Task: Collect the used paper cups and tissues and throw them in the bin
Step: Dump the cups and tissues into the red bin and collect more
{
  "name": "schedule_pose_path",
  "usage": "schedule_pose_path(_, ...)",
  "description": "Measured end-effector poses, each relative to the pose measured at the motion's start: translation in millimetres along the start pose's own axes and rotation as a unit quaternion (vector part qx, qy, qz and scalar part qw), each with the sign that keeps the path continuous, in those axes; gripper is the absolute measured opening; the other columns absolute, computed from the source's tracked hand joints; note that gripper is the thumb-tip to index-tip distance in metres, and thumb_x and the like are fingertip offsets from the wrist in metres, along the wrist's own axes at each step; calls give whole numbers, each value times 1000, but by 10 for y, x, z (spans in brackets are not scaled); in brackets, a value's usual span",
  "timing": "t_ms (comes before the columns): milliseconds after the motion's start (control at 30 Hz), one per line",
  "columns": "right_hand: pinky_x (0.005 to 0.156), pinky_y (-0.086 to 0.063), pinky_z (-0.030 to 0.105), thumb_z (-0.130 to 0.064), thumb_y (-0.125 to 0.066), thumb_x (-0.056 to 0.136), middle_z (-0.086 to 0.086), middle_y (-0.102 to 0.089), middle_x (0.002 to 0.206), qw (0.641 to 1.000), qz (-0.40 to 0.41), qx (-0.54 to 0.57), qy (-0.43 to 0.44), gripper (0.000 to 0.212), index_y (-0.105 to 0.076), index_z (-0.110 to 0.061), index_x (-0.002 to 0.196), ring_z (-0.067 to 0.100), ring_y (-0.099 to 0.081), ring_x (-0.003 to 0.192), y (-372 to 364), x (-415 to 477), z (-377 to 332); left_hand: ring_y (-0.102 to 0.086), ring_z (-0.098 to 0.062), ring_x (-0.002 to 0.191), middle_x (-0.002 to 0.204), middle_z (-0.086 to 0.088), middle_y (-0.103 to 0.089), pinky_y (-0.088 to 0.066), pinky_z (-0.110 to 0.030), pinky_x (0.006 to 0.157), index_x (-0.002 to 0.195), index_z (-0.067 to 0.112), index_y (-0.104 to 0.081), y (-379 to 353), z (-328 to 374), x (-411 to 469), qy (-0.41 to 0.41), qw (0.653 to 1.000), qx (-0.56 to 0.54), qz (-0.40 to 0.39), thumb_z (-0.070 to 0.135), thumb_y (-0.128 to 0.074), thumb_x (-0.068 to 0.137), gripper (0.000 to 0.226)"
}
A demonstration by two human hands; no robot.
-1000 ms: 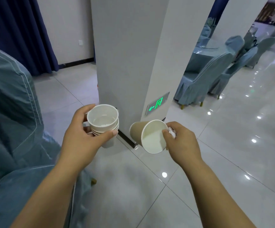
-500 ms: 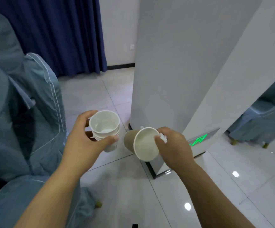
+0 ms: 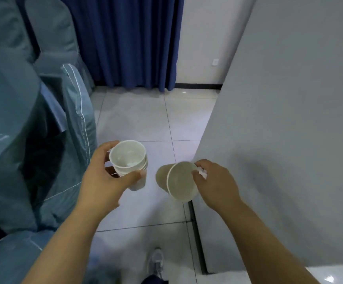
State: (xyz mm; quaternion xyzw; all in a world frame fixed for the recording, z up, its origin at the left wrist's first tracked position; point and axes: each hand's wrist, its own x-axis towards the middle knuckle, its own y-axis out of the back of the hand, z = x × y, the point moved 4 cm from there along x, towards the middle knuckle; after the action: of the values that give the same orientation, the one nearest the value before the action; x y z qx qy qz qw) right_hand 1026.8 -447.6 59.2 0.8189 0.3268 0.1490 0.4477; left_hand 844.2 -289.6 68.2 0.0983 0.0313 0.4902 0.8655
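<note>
Covered chairs point(image 3: 23, 119) crowd the left side of the walkway. Beside them the left hand point(image 3: 103, 181) grasps an upright nested stack of paper cups point(image 3: 128, 158). Just right of it, not touching, the right hand point(image 3: 215, 185) pinches a single paper cup point(image 3: 178, 181) by the rim, tipped sideways, with a crumpled tissue point(image 3: 202, 173) tucked under its fingers. Collecting looks largely done, but no bin is in view, so the throwing away remains. A pillar point(image 3: 289, 140) closes off the right. Between chairs and pillar, open tiled floor point(image 3: 146, 119) runs to the far curtain point(image 3: 129, 37).

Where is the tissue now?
In the head view, right of centre: the tissue is pinched by the right hand at the rim of the tilted paper cup.
</note>
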Motion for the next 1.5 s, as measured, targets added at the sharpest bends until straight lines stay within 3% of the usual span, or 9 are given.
schedule_pose_path(133,81,-41,24,-30,-46,98,-1,-61,122,1000,-9,-6,7,30,-56,-24,125,16,-57,105,-13,965,-175,-62,3,87,111,10,-61,-44,-10,65,118,30,-51,-101,51,927,-3,1000,10,15,12,-87,61,70)
schedule_pose_path(333,81,-43,27,-28,-48,97,1,-63,118,1000,-6,-14,13,28,-58,-22,123,19,-58,103,11,2156,-327,-60,-9,99,113,10,-59,-47,-21,73,120,31,-51,-294,149,2008,0,1000,1,29,17,-89,59,73)
schedule_pose_path(600,75,-41,26,-27,-48,96,-1,-65,115,997,-51,-54,16,26,-60,-23,119,20,-58,101,-258,3755,-478,-58,10,89,106,22,-58,-46,-19,72,115,38,-51,-447,-24,3214,31,997,-1,71,19,-88,60,68)
schedule_pose_path(800,72,-43,30,-27,-48,95,1,-65,109,996,-61,-59,17,25,-60,-24,116,24,-57,97,-361,5087,-449,-59,2,89,105,21,-58,-48,-20,64,115,37,-50,-816,-135,4488,38,996,33,79,20,-88,61,68)
schedule_pose_path(900,72,-44,30,-27,-48,95,1,-65,109,996,-56,-70,11,25,-60,-23,116,24,-58,98,-319,5681,-377,-58,6,89,107,19,-57,-47,-10,62,114,38,-49,-1084,-159,5099,32,998,38,50,18,-88,61,69)
schedule_pose_path(1033,74,-45,31,-28,-47,95,2,-64,111,997,-43,-66,-28,26,-59,-23,118,25,-58,99,-283,6309,-245,-60,-3,91,107,18,-58,-46,-11,62,106,48,-47,-1360,-228,5825,43,998,44,15,16,-89,60,69)
schedule_pose_path(1133,71,-42,29,-27,-47,96,2,-65,111,996,-40,-64,-56,27,-59,-23,119,24,-58,97,-291,6701,-133,-60,0,88,108,16,-59,-47,-12,61,107,45,-48,-1570,-315,6346,53,997,48,-17,14,-88,60,70)
schedule_pose_path(1367,70,-40,29,-28,-46,95,2,-64,112,982,13,-65,-175,26,-59,-22,117,25,-58,101,-208,7438,294,-58,10,83,107,19,-58,-46,-11,62,117,36,-48,-2366,-236,7640,22,982,76,-170,19,-88,63,69)
schedule_pose_path(1500,66,-42,30,-27,-46,94,2,-65,104,962,55,-44,-264,24,-60,-22,113,24,-59,94,-48,7581,666,-60,-2,88,106,19,-58,-45,-15,66,117,38,-47,-2989,-218,8115,18,960,94,-265,21,-87,65,68)
